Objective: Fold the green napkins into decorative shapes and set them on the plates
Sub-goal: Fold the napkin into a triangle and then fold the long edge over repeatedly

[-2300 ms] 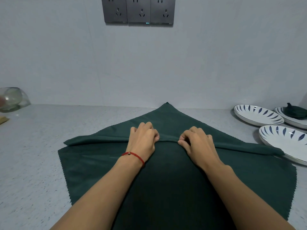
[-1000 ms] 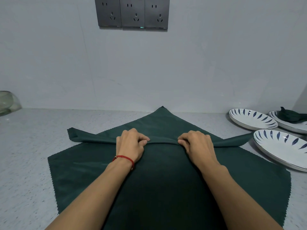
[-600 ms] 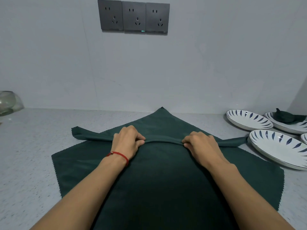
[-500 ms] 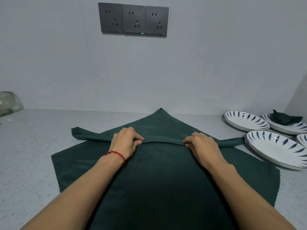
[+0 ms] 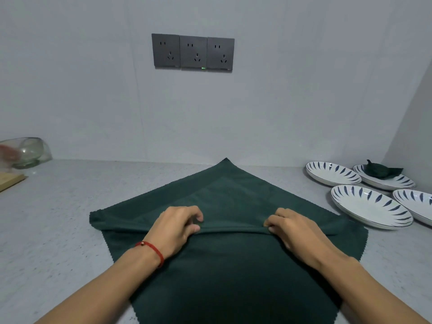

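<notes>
Napkin [image 5: 233, 260] fold is getting pinched by my left hand [image 5: 176, 226] and right hand [image 5: 295, 226], keeping the pleat tight on the tabletop [image 5: 51, 230].

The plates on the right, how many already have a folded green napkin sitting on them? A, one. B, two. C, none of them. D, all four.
A: only the far right plate carries a folded napkin; the far left plate, the near plate and the plate cut by the frame edge show bare faces.
</notes>
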Demonstrator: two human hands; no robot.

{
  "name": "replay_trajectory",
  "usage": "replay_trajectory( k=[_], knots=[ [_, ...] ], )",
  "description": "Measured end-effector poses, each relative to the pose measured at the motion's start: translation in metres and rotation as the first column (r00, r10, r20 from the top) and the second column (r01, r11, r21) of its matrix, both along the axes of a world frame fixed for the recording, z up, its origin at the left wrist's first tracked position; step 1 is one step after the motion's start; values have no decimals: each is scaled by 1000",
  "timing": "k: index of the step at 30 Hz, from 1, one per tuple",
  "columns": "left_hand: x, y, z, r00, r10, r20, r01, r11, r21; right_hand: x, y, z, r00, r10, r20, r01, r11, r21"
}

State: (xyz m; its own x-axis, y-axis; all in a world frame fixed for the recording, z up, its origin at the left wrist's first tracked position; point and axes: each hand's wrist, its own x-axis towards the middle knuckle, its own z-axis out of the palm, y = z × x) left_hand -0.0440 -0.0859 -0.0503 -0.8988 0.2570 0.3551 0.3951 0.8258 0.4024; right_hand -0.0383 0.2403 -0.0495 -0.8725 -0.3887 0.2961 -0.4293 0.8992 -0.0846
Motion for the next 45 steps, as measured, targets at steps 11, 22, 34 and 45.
replay_trajectory(
  k=[11,22,34,45],
  knots=[
    [20,-7,-12,999,-47,-23,46,999,-16,23,0,-20,999,-27,-33,17,962,-274],
    [19,1,-11,997,36,-68,-35,999,13,15,-5,-11,996,-5,-93,2,1000,-28],
    [16,5,-12,988,79,-129,-96,986,-135,13,-20,-4,994,-3,-111,18,991,132],
    [9,9,-8,987,127,-97,-141,978,-157,8,-32,3,991,-87,-103,99,988,115]
  ],
)
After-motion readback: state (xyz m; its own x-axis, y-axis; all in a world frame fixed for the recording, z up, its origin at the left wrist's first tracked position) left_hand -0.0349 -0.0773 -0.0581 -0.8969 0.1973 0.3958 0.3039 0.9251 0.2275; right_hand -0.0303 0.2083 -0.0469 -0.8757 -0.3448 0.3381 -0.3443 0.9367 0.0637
